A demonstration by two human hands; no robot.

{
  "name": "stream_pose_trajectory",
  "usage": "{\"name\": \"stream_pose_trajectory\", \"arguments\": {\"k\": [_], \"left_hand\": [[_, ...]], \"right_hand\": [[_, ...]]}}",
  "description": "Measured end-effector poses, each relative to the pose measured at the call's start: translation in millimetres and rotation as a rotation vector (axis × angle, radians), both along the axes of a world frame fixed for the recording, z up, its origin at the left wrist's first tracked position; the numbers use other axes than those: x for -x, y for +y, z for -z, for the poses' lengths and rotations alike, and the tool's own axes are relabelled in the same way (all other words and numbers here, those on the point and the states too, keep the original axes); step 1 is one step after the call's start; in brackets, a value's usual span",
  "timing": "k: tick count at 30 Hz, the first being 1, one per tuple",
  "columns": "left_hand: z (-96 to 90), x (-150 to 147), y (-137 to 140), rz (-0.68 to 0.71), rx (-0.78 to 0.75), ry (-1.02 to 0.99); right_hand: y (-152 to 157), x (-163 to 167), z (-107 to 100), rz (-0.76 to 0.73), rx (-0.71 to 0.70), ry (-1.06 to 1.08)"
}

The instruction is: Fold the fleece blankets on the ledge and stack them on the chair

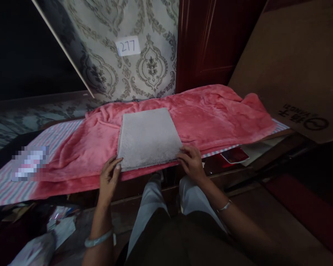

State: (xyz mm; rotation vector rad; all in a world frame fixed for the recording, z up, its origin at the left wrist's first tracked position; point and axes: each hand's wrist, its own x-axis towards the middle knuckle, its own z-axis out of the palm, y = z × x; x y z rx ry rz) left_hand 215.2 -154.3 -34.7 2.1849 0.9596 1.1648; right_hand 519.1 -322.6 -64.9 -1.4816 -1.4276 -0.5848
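Observation:
A folded grey cloth (148, 138) with a soft, towel-like surface lies flat as a near-square on a pink plush blanket (211, 114). At its near left corner is my left hand (110, 175), with fingers and thumb closed on the edge. My right hand (191, 162) pinches the near right corner in the same way. Several layers show along the cloth's left and front edges. The pink blanket spreads rumpled beneath it over a striped sheet (62, 129).
A patterned wall with a paper label (128, 45) stands behind. To the right leans a large cardboard box (299, 66) beside a dark red door (208, 40). A dark screen (30, 51) fills the upper left. Plastic bags (39, 249) lie at lower left.

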Motion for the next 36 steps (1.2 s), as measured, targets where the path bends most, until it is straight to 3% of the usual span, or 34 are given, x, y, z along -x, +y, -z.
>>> {"name": "stream_pose_trajectory", "arguments": {"k": [4,10,17,20,24,31,34,36], "left_hand": [[0.9,0,1,-0.007,0.006,-0.005],[0.3,0,-1,-0.008,0.019,0.001],[0.6,1,-1,-0.009,0.013,0.01],[1.1,0,0,-0.002,0.015,0.002],[1.1,0,-1,0.001,0.021,-0.008],[1.0,3,-2,0.023,0.036,0.013],[0.9,6,-1,0.035,0.048,0.039],[-0.7,6,-1,0.038,0.025,0.065]], "right_hand": [[-2,-2,-1,-0.065,-0.083,0.032],[-23,11,-2,-0.014,-0.069,0.21],[-30,44,-5,-0.261,0.191,0.975],[-23,54,-4,-0.348,0.193,1.257],[-18,63,-7,-0.399,0.173,1.457],[-12,70,-12,-0.481,0.239,1.551],[-11,72,-12,-0.485,0.27,1.411],[-11,71,-14,-0.427,0.249,1.174]]}}
